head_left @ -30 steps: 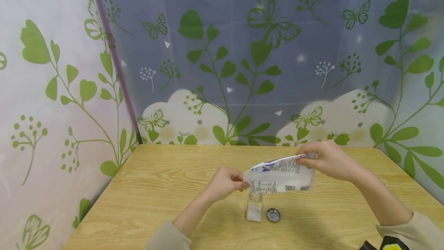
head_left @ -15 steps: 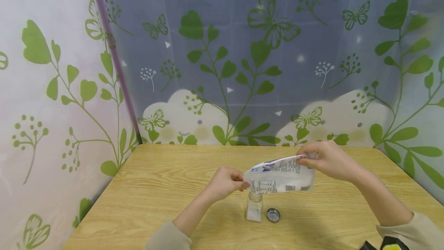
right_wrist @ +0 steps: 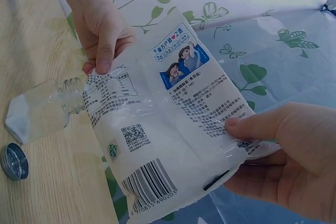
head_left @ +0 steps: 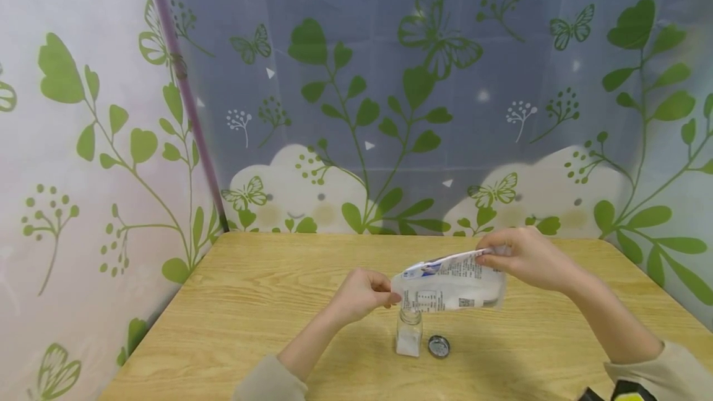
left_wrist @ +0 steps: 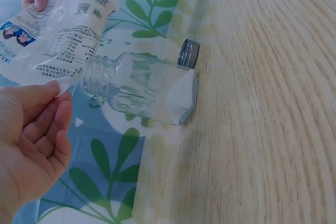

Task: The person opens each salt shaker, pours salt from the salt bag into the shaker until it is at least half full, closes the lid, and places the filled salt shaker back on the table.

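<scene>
A white printed plastic bag of salt (head_left: 451, 286) is held tilted above a small clear glass jar (head_left: 409, 332). My left hand (head_left: 362, 294) pinches the bag's lower left corner between thumb and fingers, close to the jar's mouth. My right hand (head_left: 526, 257) grips the upper right edge, thumb on the printed face (right_wrist: 173, 114). White salt (left_wrist: 181, 94) lies in the bottom of the jar, which stands upright with its threaded neck uncovered. The bag's corner is at the jar's mouth; I cannot tell whether they touch. A round metal lid (head_left: 439, 346) lies inside up, right of the jar.
All of this is on a light wood-grain table (head_left: 250, 314). A curtain (head_left: 334, 110) with leaves and butterflies hangs along the table's back and sides. A black and yellow object (head_left: 629, 392) shows at the bottom right edge.
</scene>
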A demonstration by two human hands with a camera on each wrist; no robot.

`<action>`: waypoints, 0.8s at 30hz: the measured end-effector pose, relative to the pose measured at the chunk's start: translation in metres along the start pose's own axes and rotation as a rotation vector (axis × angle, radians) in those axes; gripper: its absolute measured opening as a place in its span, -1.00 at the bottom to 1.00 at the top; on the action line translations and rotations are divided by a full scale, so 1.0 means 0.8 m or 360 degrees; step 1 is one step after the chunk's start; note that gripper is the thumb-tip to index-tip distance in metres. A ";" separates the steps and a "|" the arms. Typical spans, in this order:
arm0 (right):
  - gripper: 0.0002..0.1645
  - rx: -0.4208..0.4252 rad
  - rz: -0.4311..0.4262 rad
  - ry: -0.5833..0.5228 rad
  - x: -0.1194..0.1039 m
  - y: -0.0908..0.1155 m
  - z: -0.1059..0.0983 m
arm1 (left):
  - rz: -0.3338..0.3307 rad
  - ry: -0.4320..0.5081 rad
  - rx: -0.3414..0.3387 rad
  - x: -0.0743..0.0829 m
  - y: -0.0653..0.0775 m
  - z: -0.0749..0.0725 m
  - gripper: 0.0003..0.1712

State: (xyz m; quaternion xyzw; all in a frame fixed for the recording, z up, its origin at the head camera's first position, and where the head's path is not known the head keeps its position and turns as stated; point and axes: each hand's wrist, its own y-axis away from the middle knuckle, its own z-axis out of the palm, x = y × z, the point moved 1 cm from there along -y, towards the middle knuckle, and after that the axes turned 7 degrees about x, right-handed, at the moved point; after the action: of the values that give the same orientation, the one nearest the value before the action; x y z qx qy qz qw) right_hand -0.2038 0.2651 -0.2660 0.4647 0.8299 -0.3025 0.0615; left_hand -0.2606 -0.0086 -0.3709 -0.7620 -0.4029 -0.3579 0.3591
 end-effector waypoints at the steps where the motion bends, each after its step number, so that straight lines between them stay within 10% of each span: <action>1: -0.96 0.0000 -0.0008 -0.0002 0.000 0.000 0.000 | -0.0001 -0.0001 0.0001 0.000 0.000 0.000 -0.86; 24: -0.96 -0.0006 -0.0006 0.0029 0.000 0.000 0.000 | -0.0018 0.0022 0.0005 -0.001 0.000 0.000 -0.89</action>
State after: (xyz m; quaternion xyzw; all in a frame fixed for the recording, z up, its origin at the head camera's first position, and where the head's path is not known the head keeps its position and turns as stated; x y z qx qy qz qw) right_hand -0.2039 0.2646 -0.2661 0.4657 0.8319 -0.2969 0.0544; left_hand -0.2608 -0.0088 -0.3713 -0.7567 -0.4051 -0.3647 0.3610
